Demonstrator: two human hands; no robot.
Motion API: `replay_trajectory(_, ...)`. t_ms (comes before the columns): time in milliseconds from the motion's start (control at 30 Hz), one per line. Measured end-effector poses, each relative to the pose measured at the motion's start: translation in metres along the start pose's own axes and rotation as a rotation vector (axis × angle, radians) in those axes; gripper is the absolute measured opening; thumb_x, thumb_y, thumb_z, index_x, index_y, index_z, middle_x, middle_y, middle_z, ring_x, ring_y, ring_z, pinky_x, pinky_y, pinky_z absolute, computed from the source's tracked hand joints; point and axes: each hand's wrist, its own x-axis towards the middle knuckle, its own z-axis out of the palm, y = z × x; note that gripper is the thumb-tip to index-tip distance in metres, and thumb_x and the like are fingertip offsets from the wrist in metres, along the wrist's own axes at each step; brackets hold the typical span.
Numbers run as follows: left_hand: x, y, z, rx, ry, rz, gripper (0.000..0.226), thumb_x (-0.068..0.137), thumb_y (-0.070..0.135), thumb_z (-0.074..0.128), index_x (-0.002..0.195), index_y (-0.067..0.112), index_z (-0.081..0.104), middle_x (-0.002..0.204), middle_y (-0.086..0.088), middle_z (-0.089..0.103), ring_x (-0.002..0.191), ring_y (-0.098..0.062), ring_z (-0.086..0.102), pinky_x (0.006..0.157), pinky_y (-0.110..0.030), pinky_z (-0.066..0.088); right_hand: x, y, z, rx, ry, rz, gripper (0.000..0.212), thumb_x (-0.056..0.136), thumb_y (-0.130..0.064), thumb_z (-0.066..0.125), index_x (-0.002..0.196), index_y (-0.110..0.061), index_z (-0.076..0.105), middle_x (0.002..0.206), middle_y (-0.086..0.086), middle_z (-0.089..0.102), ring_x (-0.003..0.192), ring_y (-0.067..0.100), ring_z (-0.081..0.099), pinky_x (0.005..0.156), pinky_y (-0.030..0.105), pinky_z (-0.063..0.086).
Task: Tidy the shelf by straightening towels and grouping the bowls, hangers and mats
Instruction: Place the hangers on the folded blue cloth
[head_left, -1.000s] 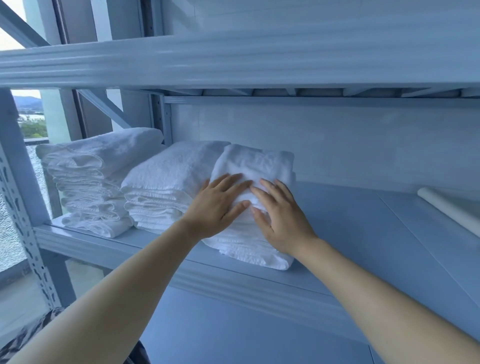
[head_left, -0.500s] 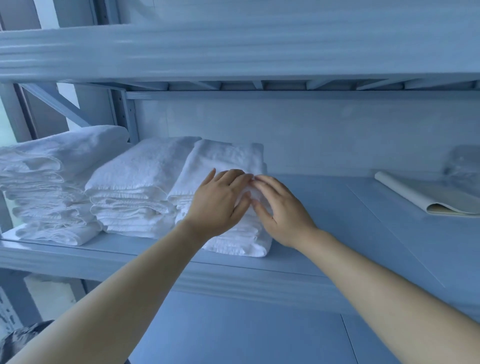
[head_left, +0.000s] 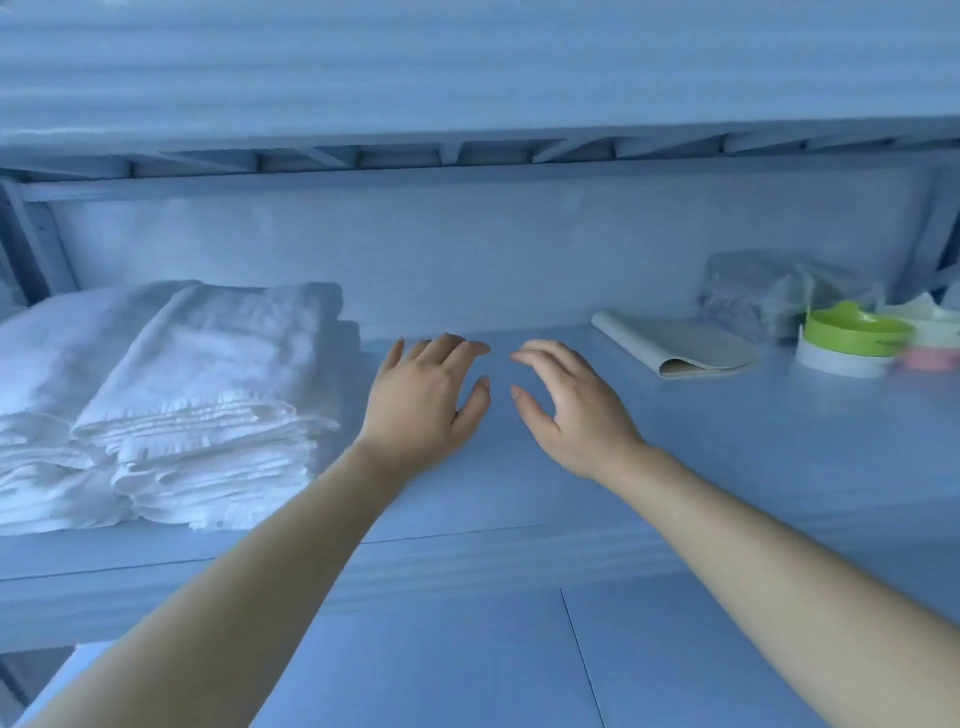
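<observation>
Two stacks of folded white towels sit at the left of the pale blue shelf (head_left: 727, 467): the nearer stack (head_left: 218, 410) and another behind it (head_left: 57, 364). My left hand (head_left: 426, 395) and my right hand (head_left: 566, 405) hover side by side over the bare middle of the shelf, to the right of the towels, fingers spread and holding nothing. A folded grey mat (head_left: 675, 345) lies at the back right. Further right stand stacked bowls, a green one (head_left: 852, 327) on a white one (head_left: 836, 361), with pink and white ones (head_left: 930, 353) beside them.
A crumpled clear plastic bag (head_left: 763, 291) lies behind the mat and bowls. The shelf above (head_left: 467, 78) hangs low overhead. A lower shelf board (head_left: 467, 665) runs under my forearms. A metal upright (head_left: 26, 244) stands at the far left.
Both hands have come off the towel stack and moved right over bare shelf. The view has swung right, bringing the mat, bag and bowls into sight.
</observation>
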Motion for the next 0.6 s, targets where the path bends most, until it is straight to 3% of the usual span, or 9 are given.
replay_trajectory(267, 0.058, 0.145, 0.070, -0.166, -0.049, 0.144, 0.043, 0.089, 0.038, 0.030, 0.116, 0.019, 0.058, 0.110, 0.002, 0.062, 0.097, -0.023, 0.060, 0.094, -0.047, 0.044, -0.064, 0.124, -0.100, -0.070, 0.093, 0.105, 0.049, 0.089, -0.043, 0.032, 0.122, -0.013, 0.052, 0.130, -0.002, 0.046, 0.119, 0.011, 0.045, 0.090, 0.031, 0.046)
replay_trajectory(467, 0.092, 0.269, 0.123, -0.240, -0.051, 0.247, 0.046, 0.086, 0.042, 0.029, 0.115, 0.020, 0.058, 0.110, 0.003, 0.061, 0.092, -0.024, 0.060, 0.068, -0.030, 0.043, -0.121, 0.210, -0.187, -0.189, 0.138, 0.175, 0.049, 0.089, -0.040, 0.033, 0.122, -0.010, 0.053, 0.128, 0.002, 0.048, 0.117, 0.012, 0.046, 0.090, 0.030, 0.045)
replay_trajectory(600, 0.111, 0.353, 0.151, -0.337, -0.070, 0.332, 0.052, 0.084, 0.045, 0.027, 0.120, 0.020, 0.056, 0.115, 0.002, 0.059, 0.096, -0.025, 0.059, 0.069, -0.032, 0.048, -0.163, 0.258, -0.249, -0.275, 0.155, 0.238, 0.045, 0.091, -0.038, 0.036, 0.122, -0.012, 0.053, 0.127, 0.000, 0.049, 0.117, 0.012, 0.046, 0.087, 0.033, 0.047)
